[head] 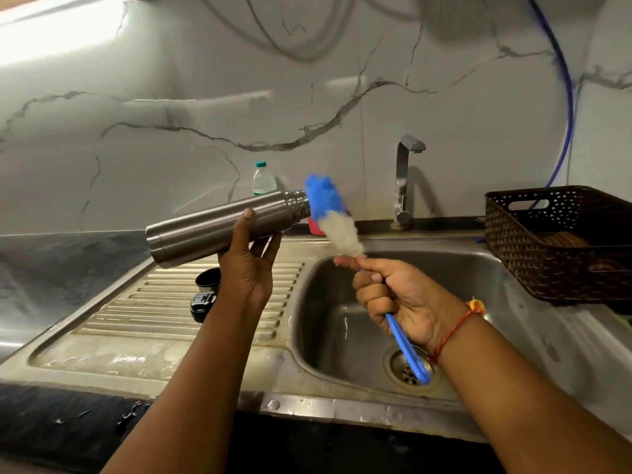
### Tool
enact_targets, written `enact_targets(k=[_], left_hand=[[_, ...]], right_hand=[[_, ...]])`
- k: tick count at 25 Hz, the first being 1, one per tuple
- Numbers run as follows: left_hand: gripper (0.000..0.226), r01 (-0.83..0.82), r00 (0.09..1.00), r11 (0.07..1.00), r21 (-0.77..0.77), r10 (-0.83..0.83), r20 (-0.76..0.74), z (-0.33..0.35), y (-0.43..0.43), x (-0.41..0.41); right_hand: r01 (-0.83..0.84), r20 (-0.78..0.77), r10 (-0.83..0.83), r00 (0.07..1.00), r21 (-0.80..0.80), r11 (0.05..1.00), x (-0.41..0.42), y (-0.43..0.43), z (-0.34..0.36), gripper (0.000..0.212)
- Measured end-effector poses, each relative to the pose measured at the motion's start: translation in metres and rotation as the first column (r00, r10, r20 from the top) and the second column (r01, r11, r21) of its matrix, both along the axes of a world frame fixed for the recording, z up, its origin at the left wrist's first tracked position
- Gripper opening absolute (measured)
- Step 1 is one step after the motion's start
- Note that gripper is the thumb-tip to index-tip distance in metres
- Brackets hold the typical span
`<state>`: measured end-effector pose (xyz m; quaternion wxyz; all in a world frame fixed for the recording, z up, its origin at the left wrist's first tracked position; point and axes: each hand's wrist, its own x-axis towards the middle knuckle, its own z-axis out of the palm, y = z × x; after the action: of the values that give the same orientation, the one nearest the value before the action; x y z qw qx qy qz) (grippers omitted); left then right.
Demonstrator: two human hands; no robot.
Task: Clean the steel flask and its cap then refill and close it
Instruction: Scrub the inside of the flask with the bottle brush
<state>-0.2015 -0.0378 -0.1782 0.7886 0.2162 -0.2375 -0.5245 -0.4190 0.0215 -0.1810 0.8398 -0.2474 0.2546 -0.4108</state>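
Upturned left hand (248,265) grips flask (219,225), brush (337,220) perhaps touching.

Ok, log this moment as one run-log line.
left hand: holds steel flask tilted, uncapped | right hand: grips bottle brush, tip at flask mouth | cap pieces: on drainboard

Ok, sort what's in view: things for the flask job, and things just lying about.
For the job:
flask, in left hand
brush, in right hand
cap
sink
tap

Lying about:
plastic bottle
basket
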Motion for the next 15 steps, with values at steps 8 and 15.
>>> enact_targets(k=[8,15], left_hand=[[0.042,0.092,0.993,0.993,0.079,-0.098,0.065,0.0,0.002,0.015],[0.049,0.094,0.993,0.994,0.059,-0.098,0.069,0.0,0.002,0.021]], right_hand=[[-0.037,-0.338,-0.041,0.94,-0.221,0.974,0.001,0.009,0.004,0.032],[-0.165,-0.454,0.044,0.89,-0.23,0.959,-0.011,0.013,0.006,0.034]])
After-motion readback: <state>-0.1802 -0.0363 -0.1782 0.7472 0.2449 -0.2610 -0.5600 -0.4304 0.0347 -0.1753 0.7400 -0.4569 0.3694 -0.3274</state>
